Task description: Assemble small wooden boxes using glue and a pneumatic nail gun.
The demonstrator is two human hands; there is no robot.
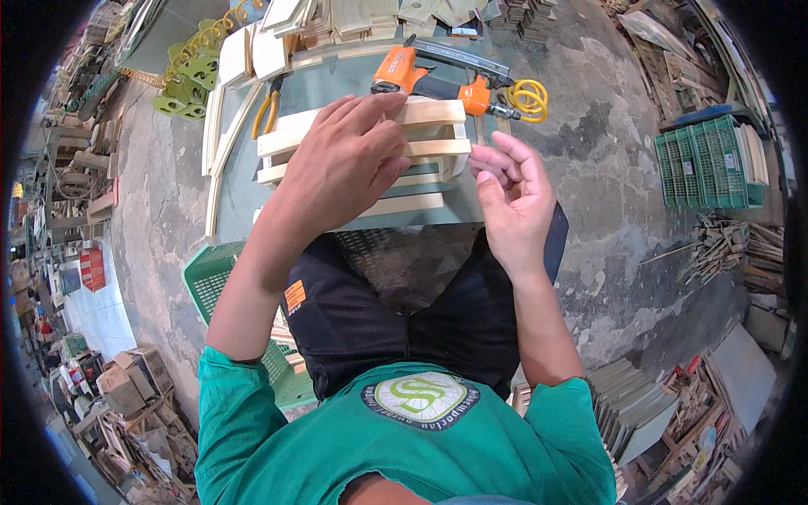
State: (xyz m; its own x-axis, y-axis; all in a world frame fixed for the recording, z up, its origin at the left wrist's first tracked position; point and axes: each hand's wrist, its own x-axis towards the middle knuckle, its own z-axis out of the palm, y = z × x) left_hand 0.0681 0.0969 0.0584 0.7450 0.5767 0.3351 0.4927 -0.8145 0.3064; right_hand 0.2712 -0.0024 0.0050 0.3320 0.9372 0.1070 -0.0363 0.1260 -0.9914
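A small slatted crate of pale wood lies on the grey-green work table in front of me. My left hand reaches across its slats, fingers bent over the upper slats and thumb lower down, gripping it. At the crate's right end is my right hand, its palm turned inward and fingers loosely apart. Its fingertips are at the slat ends; whether they touch is hard to tell. Just beyond the crate lies an orange and black nail gun with a coiled yellow air hose.
Pliers with orange handles and long wooden strips lie at the table's left. Thin wooden panels are stacked at the far side. A green plastic crate stands by my left leg; green baskets stand on the right.
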